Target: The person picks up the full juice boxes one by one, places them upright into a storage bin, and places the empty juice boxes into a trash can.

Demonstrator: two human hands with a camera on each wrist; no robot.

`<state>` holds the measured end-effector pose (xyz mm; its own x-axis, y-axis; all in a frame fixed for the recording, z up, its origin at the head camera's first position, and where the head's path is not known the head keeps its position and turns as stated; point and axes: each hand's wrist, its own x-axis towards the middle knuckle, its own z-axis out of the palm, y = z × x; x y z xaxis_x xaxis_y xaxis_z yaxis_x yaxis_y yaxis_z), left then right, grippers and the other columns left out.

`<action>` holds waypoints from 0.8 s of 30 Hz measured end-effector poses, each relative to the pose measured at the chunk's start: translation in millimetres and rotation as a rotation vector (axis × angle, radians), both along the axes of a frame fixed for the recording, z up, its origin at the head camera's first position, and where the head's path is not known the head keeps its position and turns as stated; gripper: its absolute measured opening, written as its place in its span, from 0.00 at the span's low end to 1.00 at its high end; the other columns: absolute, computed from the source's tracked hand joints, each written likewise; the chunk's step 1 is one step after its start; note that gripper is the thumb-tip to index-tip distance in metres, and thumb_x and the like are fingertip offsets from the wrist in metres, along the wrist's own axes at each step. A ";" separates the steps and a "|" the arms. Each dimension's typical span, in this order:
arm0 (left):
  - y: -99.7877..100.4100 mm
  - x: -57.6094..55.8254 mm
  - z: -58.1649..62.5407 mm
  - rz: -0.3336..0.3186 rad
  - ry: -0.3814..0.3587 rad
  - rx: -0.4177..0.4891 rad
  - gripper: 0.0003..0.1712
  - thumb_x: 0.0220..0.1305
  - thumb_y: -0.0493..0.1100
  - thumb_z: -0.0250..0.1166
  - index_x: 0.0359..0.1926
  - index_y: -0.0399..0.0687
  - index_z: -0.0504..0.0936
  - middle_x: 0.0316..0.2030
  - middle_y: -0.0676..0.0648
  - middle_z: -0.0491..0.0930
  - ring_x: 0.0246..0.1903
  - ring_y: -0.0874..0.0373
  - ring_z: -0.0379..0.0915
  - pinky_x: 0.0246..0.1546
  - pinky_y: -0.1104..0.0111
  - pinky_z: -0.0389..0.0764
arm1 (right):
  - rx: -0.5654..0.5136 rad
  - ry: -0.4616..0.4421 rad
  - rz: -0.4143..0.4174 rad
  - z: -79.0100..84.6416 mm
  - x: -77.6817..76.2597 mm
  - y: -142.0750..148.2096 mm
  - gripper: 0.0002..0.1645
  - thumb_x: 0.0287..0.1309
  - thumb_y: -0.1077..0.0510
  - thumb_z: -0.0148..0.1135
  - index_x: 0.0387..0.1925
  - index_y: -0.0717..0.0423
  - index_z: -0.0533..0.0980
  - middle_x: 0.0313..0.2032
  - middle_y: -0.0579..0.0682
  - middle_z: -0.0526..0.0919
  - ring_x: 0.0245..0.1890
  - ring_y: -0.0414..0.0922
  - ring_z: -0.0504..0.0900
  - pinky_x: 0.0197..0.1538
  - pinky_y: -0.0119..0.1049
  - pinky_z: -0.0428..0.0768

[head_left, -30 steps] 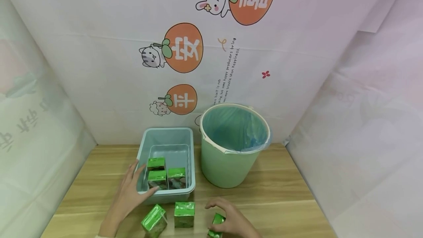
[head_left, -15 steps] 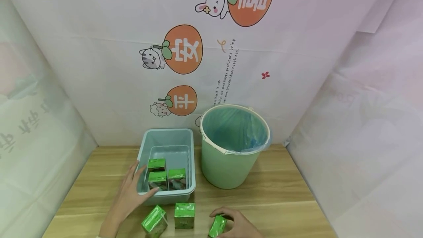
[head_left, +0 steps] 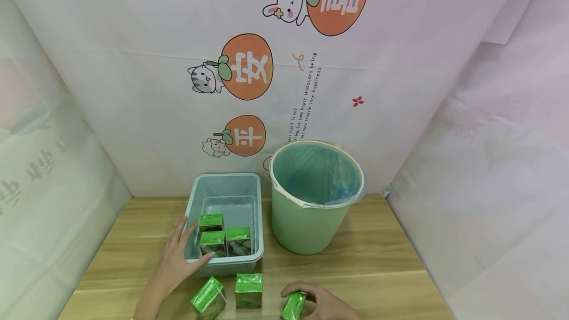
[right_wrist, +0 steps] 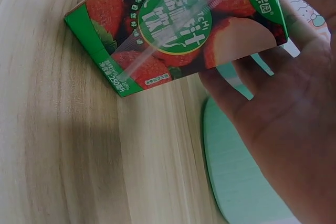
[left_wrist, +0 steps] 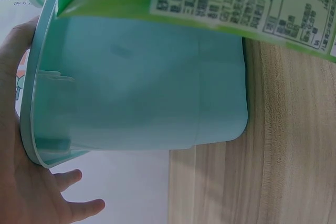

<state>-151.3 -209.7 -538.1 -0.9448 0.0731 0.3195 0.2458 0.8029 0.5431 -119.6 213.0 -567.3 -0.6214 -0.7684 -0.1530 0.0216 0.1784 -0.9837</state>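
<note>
My right hand (head_left: 326, 305) grips a green-topped juice box (head_left: 293, 306) at the front of the table. In the right wrist view that juice box (right_wrist: 173, 30) shows strawberries and a wrapped straw on its face, with the thumb above and fingers behind it. My left hand (head_left: 173, 260) rests spread over the front-left corner of a light blue plastic basin (head_left: 226, 176), its thumb along the front rim. Inside stand three green-topped boxes (head_left: 212, 238). Two more, a slanted juice box (head_left: 209, 296) and an upright juice box (head_left: 249, 290), stand before the basin.
A pale green bin (head_left: 306, 228) with a blue bag liner stands right of the basin, close to the back wall. White printed sheets (head_left: 155, 88) enclose the wood-grain table (head_left: 373, 270) at the back and both sides.
My right hand's fingers have come in around the juice box, and its green top has turned slightly and shifted a little right. My left hand and the basin hold their place.
</note>
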 end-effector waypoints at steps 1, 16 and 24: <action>0.1 0.0 0.3 0.001 -0.001 0.000 0.55 0.59 0.65 0.77 0.78 0.45 0.65 0.81 0.31 0.51 0.75 0.22 0.49 0.61 0.20 0.60 | -0.011 0.005 0.009 0.5 -0.5 -0.2 0.33 0.66 0.54 0.72 0.70 0.54 0.75 0.68 0.64 0.75 0.65 0.46 0.74 0.65 0.46 0.74; 0.5 1.4 2.4 0.003 -0.017 0.003 0.55 0.60 0.65 0.76 0.78 0.45 0.65 0.81 0.31 0.51 0.75 0.22 0.49 0.61 0.20 0.61 | -0.101 0.092 0.227 11.6 -17.8 -1.2 0.22 0.69 0.64 0.68 0.61 0.64 0.76 0.61 0.57 0.78 0.63 0.43 0.75 0.70 0.43 0.73; 0.8 0.1 1.0 0.006 -0.018 0.007 0.55 0.60 0.66 0.76 0.78 0.45 0.65 0.81 0.31 0.51 0.76 0.22 0.48 0.62 0.19 0.57 | -0.080 0.110 0.223 13.2 -21.2 -2.8 0.21 0.65 0.65 0.67 0.58 0.65 0.77 0.59 0.58 0.80 0.61 0.41 0.75 0.68 0.39 0.72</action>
